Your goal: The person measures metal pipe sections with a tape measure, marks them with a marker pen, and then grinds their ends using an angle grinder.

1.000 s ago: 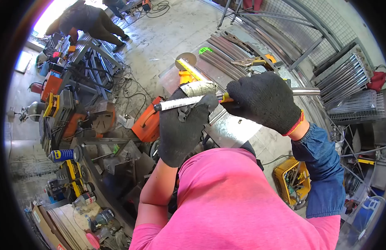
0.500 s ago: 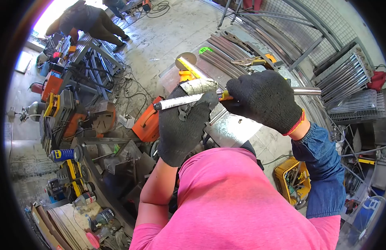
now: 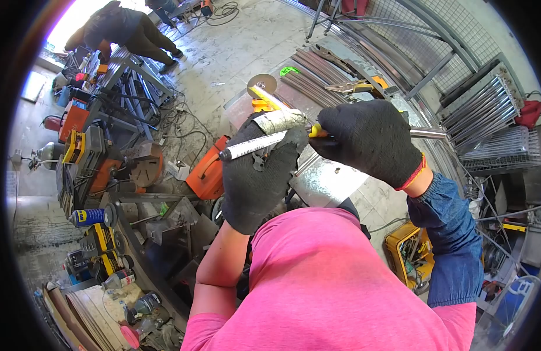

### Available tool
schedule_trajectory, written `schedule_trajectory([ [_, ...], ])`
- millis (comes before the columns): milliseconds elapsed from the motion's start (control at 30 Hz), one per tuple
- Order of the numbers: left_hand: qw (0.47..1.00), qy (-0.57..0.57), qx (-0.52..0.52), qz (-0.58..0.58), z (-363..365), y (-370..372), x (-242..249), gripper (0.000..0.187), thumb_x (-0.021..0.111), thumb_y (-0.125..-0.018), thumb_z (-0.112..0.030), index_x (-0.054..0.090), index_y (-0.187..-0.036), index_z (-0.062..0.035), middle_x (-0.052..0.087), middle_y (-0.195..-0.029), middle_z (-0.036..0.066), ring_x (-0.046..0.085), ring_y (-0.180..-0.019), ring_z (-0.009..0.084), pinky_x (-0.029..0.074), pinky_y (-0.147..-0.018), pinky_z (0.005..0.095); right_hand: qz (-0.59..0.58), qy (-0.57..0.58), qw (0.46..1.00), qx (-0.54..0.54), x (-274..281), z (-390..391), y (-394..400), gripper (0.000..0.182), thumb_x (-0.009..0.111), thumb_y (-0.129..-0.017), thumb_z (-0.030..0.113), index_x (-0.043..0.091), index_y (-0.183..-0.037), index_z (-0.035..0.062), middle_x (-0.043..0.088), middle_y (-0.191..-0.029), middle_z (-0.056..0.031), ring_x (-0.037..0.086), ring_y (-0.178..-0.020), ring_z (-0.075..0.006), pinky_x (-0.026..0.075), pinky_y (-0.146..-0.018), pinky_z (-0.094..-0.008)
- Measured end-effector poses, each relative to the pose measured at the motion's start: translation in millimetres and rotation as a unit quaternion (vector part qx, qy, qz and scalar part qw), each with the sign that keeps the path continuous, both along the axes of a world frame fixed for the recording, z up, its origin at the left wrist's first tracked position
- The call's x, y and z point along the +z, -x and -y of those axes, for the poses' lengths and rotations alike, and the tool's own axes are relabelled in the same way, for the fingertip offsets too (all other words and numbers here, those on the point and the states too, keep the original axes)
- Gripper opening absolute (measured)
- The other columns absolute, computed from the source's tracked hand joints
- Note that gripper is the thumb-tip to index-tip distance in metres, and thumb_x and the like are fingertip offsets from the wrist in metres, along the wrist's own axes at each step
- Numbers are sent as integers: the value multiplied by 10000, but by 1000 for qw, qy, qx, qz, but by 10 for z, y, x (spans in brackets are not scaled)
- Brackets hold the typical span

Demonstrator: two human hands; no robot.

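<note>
My left hand [image 3: 260, 181], in a torn black glove with pale wrapping round one finger, is closed on a white marker [image 3: 257, 145] with a dark cap. The marker lies slantwise across the fingers. Close beside its fingertips, my right hand [image 3: 367, 143], also black-gloved, is closed round a small yellow piece [image 3: 319, 130]; most of this piece is hidden in the fist. From behind the right hand a shiny metal tube [image 3: 428, 133] sticks out to the right; what bears it is hidden. Beyond the left hand are a yellow-white strip [image 3: 267, 96] and a round disc [image 3: 262, 84].
Metal bars [image 3: 317, 76] and pliers [image 3: 347, 88] lie on the sheet ahead. An orange toolbox [image 3: 207, 169] stands left, a yellow bin [image 3: 408, 251] lower right. Cables [image 3: 185, 126] cross the floor. Another person [image 3: 130, 32] bends over a rack at far left.
The marker's capped end has shifted slightly right and down. The tube's right end has dropped a little, and the right hand has moved very slightly.
</note>
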State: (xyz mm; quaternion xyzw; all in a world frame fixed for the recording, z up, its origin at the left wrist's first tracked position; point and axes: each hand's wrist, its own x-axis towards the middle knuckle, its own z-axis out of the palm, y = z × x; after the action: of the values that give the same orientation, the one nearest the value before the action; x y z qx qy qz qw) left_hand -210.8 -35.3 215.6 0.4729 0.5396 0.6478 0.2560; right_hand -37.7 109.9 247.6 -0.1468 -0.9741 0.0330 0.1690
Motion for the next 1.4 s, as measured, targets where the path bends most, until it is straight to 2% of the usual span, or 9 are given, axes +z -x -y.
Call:
schedule_trajectory([
  [500,999,-1,22,-45,35,79,-58,187,763,-940,-6,756,-1123,32,764,-1082,146,745,-979,239,584,-873,360,-43,105,993,-40,-126,65,79,369,741,-973,458,723,-859,108,702,-715,-138,709,-637,-358,541,-583,-477],
  [633,999,-18,26,-7,38,77,-77,195,765,-942,-4,762,-1134,25,763,-1093,138,741,-994,227,581,-881,352,-37,132,988,-66,-94,56,87,394,744,-970,477,720,-842,105,693,-710,-143,700,-635,-354,532,-583,-473],
  [700,999,-38,23,-4,40,82,-95,209,771,-941,-6,766,-1149,19,761,-1110,136,738,-1012,221,577,-895,344,-26,158,985,-68,-78,56,69,336,802,-962,421,789,-992,86,723,-728,-109,687,-602,-247,510,-584,-374],
  [833,998,-37,20,-40,36,121,-98,198,752,-962,-12,762,-1156,23,758,-1123,141,737,-1021,221,576,-905,342,-26,269,961,-62,-116,47,79,368,778,-987,416,787,-1018,50,708,-709,-101,663,-602,-183,486,-580,-348],
  [900,995,-67,28,-71,24,148,-150,176,720,-988,-19,756,-1154,26,760,-1130,145,737,-1021,219,576,-908,346,-38,386,919,-72,-101,49,80,388,725,-1023,397,773,-1018,12,665,-688,-69,608,-613,-119,468,-585,-327],
  [1000,984,-117,69,-112,39,125,-185,195,697,-1004,-31,735,-1180,44,758,-1149,149,733,-1031,219,584,-899,344,-84,475,873,-69,-171,24,96,450,694,-1018,456,772,-912,26,639,-643,-72,559,-562,-148,460,-575,-346],
  [1033,984,-119,69,-111,42,71,-224,195,697,-1004,-31,735,-1180,44,758,-1149,149,733,-1031,219,584,-899,344,-83,473,874,-70,-198,14,93,450,694,-1018,456,772,-912,26,639,-643,-72,559,-562,-148,460,-575,-346],
  [1100,980,-151,98,86,34,-97,-316,225,686,-1005,-18,711,-1212,66,753,-1169,153,728,-1027,214,592,-892,339,-83,459,881,-73,-231,1,90,463,685,-1030,450,759,-896,13,645,-648,-36,565,-583,-105,453,-571,-329],
  [1400,983,-140,115,-17,5,-218,-307,255,720,-994,29,716,-1247,54,753,-1190,154,734,-1033,217,603,-906,348,-89,405,905,-93,-177,116,103,451,688,-1024,449,739,-932,10,622,-647,-77,560,-584,-122,436,-567,-355],
])
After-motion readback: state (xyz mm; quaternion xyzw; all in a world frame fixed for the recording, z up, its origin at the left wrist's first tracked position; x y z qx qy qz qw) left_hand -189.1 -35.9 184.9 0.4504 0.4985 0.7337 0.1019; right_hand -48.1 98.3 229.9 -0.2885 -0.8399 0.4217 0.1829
